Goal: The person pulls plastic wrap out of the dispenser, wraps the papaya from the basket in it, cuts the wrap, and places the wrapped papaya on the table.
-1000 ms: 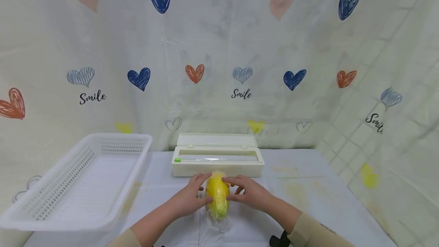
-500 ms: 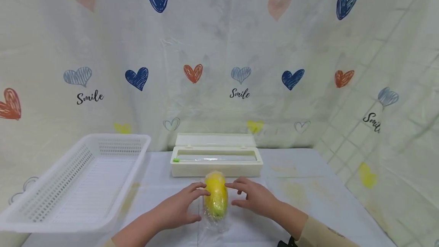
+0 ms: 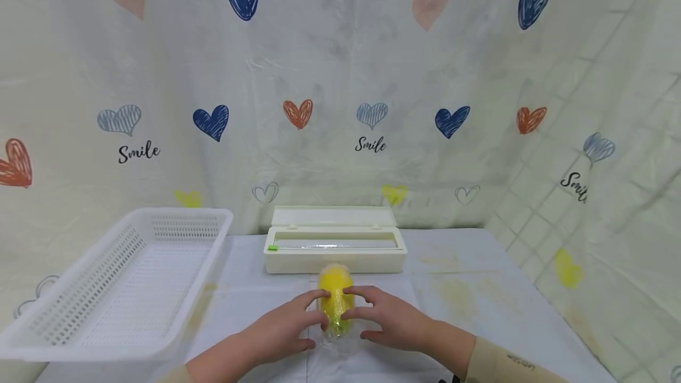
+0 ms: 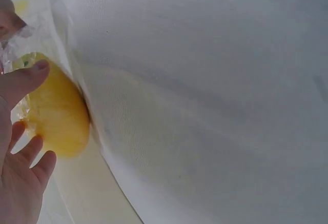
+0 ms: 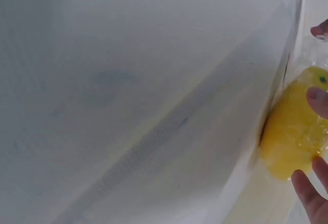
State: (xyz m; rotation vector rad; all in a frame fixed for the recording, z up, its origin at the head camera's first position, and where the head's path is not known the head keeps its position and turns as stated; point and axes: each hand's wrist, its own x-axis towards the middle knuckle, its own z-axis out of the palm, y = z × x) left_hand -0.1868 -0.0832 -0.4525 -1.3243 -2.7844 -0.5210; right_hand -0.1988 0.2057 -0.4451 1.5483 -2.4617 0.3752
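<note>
A yellow oblong fruit [image 3: 335,283] with a greenish near end lies lengthwise at the middle of the table, wrapped in clear cling film [image 3: 343,344]. My left hand [image 3: 279,330] is at its left side, fingers spread and fingertips at the wrap. From the right, my right hand [image 3: 396,321] reaches over with loosely bent fingers, its fingertips at the fruit's top and side. In the left wrist view the left thumb lies over the fruit [image 4: 64,116] near its greenish end. The right wrist view shows the fruit [image 5: 287,137] partly cut off by the frame edge.
Just behind the fruit stands a cream cling film dispenser [image 3: 335,263], lid raised, with a roll inside and a green slider [image 3: 273,247] at its left. A white perforated basket [image 3: 210,276] stands on the left. A heart-printed curtain [image 3: 330,75] hangs behind the table.
Both hands first drew back from the fruit's sides, the left more widely, then came in again nearer its greenish end. The fruit has stayed in about the same place.
</note>
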